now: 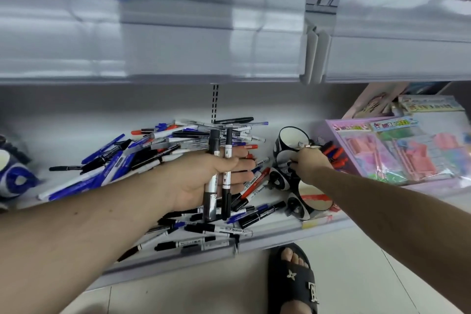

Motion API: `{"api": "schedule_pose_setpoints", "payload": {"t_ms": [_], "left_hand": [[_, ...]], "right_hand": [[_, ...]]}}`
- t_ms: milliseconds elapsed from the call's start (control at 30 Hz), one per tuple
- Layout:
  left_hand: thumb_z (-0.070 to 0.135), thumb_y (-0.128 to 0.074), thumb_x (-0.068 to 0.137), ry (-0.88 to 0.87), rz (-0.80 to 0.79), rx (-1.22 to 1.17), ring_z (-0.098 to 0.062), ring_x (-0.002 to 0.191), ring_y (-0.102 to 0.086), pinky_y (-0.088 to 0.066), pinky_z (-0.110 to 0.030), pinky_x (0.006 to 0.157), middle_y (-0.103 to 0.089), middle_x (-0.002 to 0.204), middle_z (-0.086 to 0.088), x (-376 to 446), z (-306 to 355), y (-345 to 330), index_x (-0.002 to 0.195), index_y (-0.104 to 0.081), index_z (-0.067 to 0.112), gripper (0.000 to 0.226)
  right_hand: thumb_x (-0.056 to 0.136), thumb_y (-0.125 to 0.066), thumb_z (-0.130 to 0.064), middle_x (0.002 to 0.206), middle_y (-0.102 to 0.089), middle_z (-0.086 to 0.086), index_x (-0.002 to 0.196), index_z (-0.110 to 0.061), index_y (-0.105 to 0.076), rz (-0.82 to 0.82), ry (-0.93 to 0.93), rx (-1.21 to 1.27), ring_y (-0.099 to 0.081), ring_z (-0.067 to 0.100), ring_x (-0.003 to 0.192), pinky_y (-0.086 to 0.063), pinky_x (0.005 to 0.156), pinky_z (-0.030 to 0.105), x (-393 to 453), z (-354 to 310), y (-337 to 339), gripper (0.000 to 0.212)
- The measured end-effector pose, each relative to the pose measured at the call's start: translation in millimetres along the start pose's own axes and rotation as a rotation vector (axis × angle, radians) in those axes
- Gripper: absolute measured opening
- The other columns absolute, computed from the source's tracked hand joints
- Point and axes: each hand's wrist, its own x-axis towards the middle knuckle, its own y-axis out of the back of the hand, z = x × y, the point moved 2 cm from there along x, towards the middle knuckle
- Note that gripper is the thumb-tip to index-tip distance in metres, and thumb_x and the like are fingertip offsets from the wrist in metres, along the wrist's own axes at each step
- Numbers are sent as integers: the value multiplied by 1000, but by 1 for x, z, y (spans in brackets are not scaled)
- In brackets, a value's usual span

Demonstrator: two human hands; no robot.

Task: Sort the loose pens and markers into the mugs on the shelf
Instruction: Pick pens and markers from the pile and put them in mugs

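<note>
- Pens [178,145] mostly lie heaped loose on the shelf [280,234]; sorting barely begun.
- Left hand [211,181] grasps two black markers [216,176].
- Right hand [309,163] fingers clench red markers [336,153] among the mugs [293,140].

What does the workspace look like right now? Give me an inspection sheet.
Surface: white shelf, pens spread over its middle.
Job's things: pile of loose pens and markers; black-and-white mugs at right, one mug with red markers.
Clutter: packaged toy sets far right; blue-patterned mug far left.
Grippers: left hand holds two black markers; right hand reaches among the mugs, grip unclear.
Cables: nothing seen.
Surroundings: upper shelf, tiled floor, sandalled foot.
</note>
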Motion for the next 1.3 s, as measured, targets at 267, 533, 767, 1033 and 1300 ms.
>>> {"api": "schedule_pose_setpoints", "payload": {"t_ms": [267,533,767,1033,1300], "left_hand": [[10,-47,100,-125,-26,-204,-16,104,-70,-53,-34,89,-74,111,1,-10,11,-7,111,-66,19,24],[13,-48,100,-238,45,-268,-16,100,-71,-55,-37,87,-74,111,1,-4,10,-10,109,-65,19,20],[30,-62,94,-118,245,161,-14,57,-63,-55,-30,53,-76,88,-3,0,3,-2,108,-61,12,23],[41,-62,90,-99,260,209,-10,46,-40,-42,-26,46,-50,67,1,7,-2,-3,119,-59,-1,52],[20,-45,101,-10,210,-27,-17,53,-47,-47,-33,57,-54,67,-4,11,-8,-10,122,-56,14,25]], "right_hand": [[100,-52,-40,91,-70,12,103,-9,-70,-39,-94,1134,-55,15,61,-41,56,24,-87,-64,56,37],[103,-48,-32,67,-63,3,96,-10,-64,-585,-110,1709,-51,11,47,-40,45,20,-148,-111,69,28],[92,-61,-1,73,-68,-6,96,-11,-69,431,-137,1317,-63,11,62,-52,59,22,-93,-24,101,13],[95,-51,-6,105,-71,10,117,-10,-67,456,-112,631,-61,23,86,-43,76,24,-48,29,50,27],[92,-43,-1,107,-70,11,121,-24,-65,67,132,16,-65,31,96,-51,75,31,-23,3,10,43]]}}
